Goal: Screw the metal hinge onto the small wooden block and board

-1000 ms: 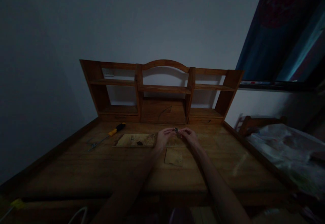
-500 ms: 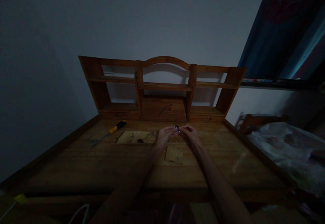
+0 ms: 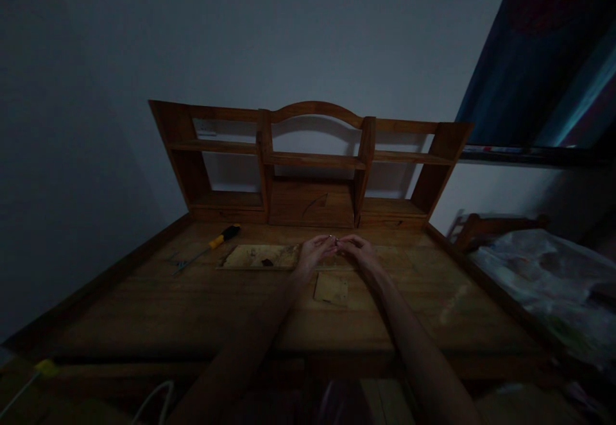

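Pinching a small metal piece between your two hands, you hold it above the far half of the wooden desk. Your left hand has its thumb and fingers drawn together on the piece from one side, and your right hand meets it from the other, so the fingertips nearly touch; the piece is mostly covered, and its exact shape is too small and dark to tell.

Beneath your grip lies a long thin board, reaching out to the left of your left hand, with a dark spot on its surface. Nearer to you than the grip, between your forearms, a small square panel lies flat on the desk. Well to the left of your grip, past the end of the board, rests a screwdriver with a yellow and black handle, its shaft slanting back toward you; small metal bits lie beside its tip. Beyond your grip stands a wooden shelf unit, and far to its right a clear plastic sheet lies past the desk's edge.
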The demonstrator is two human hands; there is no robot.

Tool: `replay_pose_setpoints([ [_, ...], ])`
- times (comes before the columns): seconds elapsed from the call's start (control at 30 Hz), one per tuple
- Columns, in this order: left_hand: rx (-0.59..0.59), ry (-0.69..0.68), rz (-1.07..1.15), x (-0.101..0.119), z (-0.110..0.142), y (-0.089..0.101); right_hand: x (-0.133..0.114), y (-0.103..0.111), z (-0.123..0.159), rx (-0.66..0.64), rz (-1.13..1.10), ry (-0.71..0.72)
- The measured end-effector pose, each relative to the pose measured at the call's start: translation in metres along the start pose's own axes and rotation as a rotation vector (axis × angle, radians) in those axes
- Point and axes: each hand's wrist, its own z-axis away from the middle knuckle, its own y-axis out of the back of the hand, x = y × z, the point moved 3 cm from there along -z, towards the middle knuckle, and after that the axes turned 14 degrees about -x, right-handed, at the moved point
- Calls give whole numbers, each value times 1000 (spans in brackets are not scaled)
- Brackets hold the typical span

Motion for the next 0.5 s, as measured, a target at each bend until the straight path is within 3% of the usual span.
replay_pose_setpoints([
  [0.5, -45, -39, 13, 0, -2, 1, 13, 13, -8, 97, 11, 22],
])
